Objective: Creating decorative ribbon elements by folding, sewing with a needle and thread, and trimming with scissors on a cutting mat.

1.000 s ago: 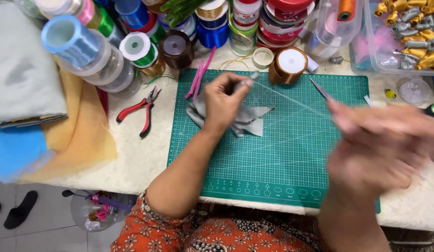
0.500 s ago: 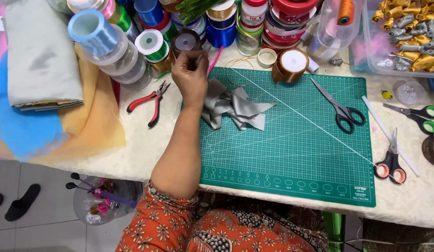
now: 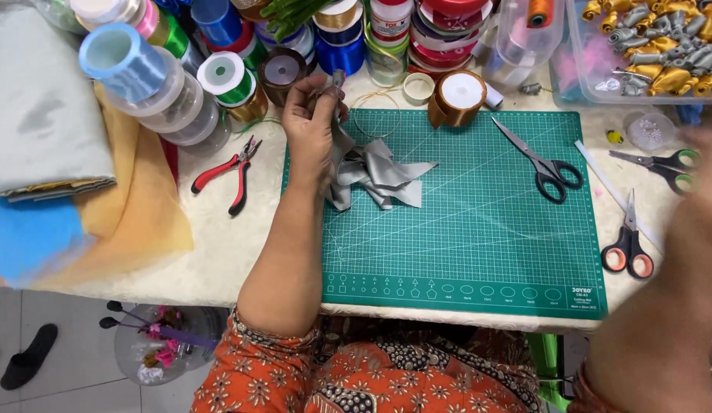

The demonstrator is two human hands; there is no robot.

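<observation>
A: Where's the grey ribbon [image 3: 375, 172]?

B: On the green mat's [image 3: 478, 229] upper left corner. The left hand [image 3: 310, 130] pinches its top end; the folds trail toward five o'clock.

A: And the right hand [image 3: 696, 206]?

B: Blurred at three o'clock, well apart; I can't tell its grip.

A: Tools?

B: Three scissors: black [image 3: 543, 164], green [image 3: 662, 164], orange [image 3: 627, 245]. One pair of red pliers [image 3: 226, 172] at nine o'clock.

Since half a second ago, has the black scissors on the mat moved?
No. The black scissors lie in the same place on the green mat, right of the gold spool, blades pointing to the upper left.
</observation>
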